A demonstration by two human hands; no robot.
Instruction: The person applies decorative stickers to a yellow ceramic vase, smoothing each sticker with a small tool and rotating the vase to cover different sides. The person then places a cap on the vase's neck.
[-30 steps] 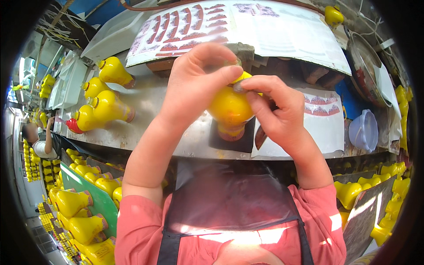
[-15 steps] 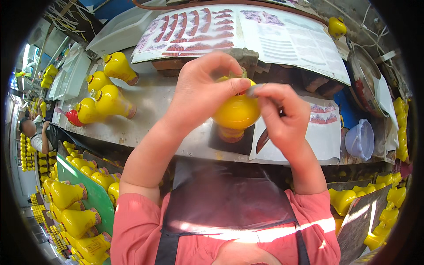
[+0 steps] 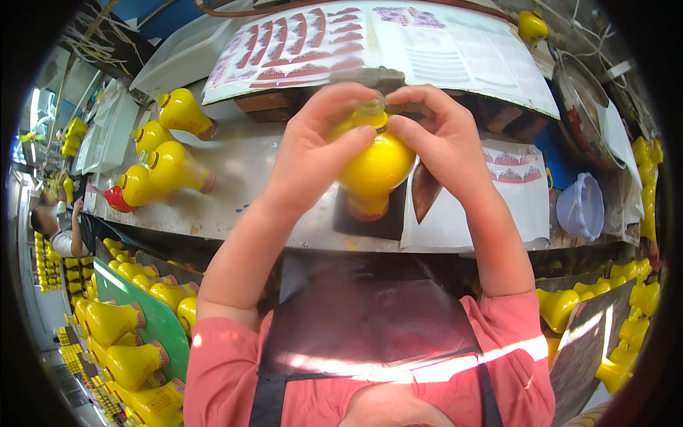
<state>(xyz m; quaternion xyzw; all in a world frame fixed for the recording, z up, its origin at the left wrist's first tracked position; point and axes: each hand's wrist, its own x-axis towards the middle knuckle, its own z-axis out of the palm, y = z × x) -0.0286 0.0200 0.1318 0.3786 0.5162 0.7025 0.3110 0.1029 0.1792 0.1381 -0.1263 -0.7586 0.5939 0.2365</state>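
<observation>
A glossy yellow bottle (image 3: 376,165) with a rounded body and a clear glass mouth stands upright on a dark square pad (image 3: 395,218). My left hand (image 3: 313,139) is closed around its neck and shoulder from the left, thumb pressed just below the neck. From the right, my right hand (image 3: 445,132) grips the same neck, its thumb beside the left thumb and its fingers curled behind. Any small piece under my fingertips is hidden. Right of the pad lies a white sheet (image 3: 455,231) with red and purple curved prints, and a dark pointed blade (image 3: 425,193) rests on it.
Several yellow bottles (image 3: 171,165) and a small red item (image 3: 118,200) are at the left. Behind my hands is a raised board (image 3: 484,71) with printed sheets. A pale blue basket (image 3: 581,206) stands at the right. Bottle-filled trays flank me; a person (image 3: 64,231) is far left.
My right hand has moved up and in from the bottle's right side, and its thumb now presses the neck. My left hand has stayed on the bottle. The view has shifted slightly.
</observation>
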